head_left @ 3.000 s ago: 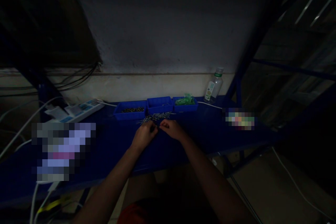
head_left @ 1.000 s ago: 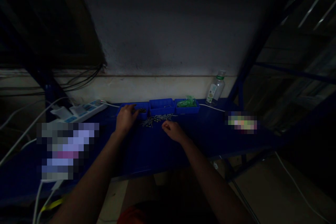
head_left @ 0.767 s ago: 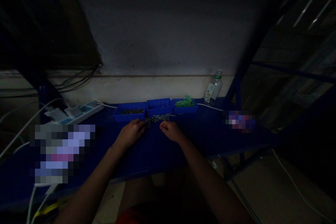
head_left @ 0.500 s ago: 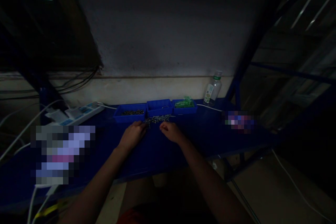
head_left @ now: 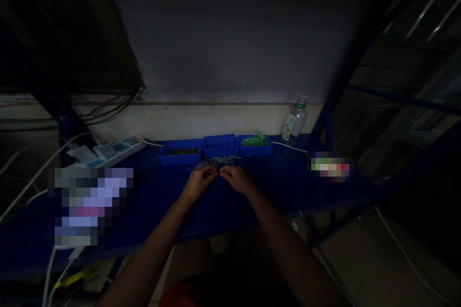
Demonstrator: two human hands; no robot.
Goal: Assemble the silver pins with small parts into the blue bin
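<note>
My left hand (head_left: 197, 183) and my right hand (head_left: 236, 178) meet fingertip to fingertip on the blue bench (head_left: 281, 187), both with fingers curled in a pinch. What they pinch is too small and dark to name. Just beyond the fingertips lies a loose heap of small metal pins or screws (head_left: 216, 160). Behind the heap stand three blue trays: the left tray (head_left: 180, 153) with dark small parts, the middle tray (head_left: 221, 144), and the right tray (head_left: 256, 146) with green parts.
A clear bottle with a green cap (head_left: 295, 120) stands at the back right by the wall. A white power strip (head_left: 113, 150) and cables lie at the back left. Blue shelf posts (head_left: 326, 124) rise on the right. The scene is very dim.
My left hand reached to the left tray a second ago, then came back to the heap and now touches my right hand's fingertips. My right hand barely moved.
</note>
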